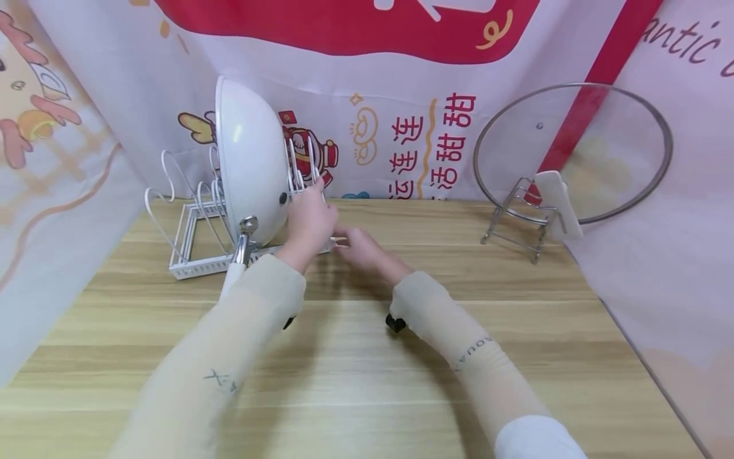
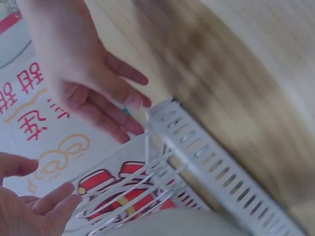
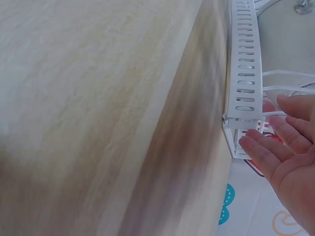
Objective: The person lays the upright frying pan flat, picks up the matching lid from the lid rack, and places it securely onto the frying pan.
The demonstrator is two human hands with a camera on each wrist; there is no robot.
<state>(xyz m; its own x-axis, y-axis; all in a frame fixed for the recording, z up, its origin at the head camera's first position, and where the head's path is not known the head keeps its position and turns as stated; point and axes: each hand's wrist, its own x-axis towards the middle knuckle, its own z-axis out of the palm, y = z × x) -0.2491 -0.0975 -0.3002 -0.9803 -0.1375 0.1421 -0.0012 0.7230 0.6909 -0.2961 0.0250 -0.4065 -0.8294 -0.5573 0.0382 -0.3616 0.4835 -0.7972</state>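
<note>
A white wire rack (image 1: 201, 264) with a slotted base stands at the back left of the table. A white wok (image 1: 252, 159) leans upright in it, its handle (image 1: 234, 271) pointing toward me. My left hand (image 1: 312, 217) is at the rack's right-hand wires; in the left wrist view its fingers (image 2: 54, 206) are spread beside those wires. My right hand (image 1: 361, 248) is at the right end of the rack. Its fingers (image 3: 263, 150) are extended, fingertips right at the corner of the slotted base (image 3: 245, 64). Neither hand has its fingers closed around anything.
At the back right, a clear glass lid (image 1: 608, 159) with a metal rim stands upright in a small wire stand (image 1: 516, 220), along with a white flat piece (image 1: 559, 201). A printed curtain (image 1: 344, 70) hangs behind the wooden table (image 1: 355, 382).
</note>
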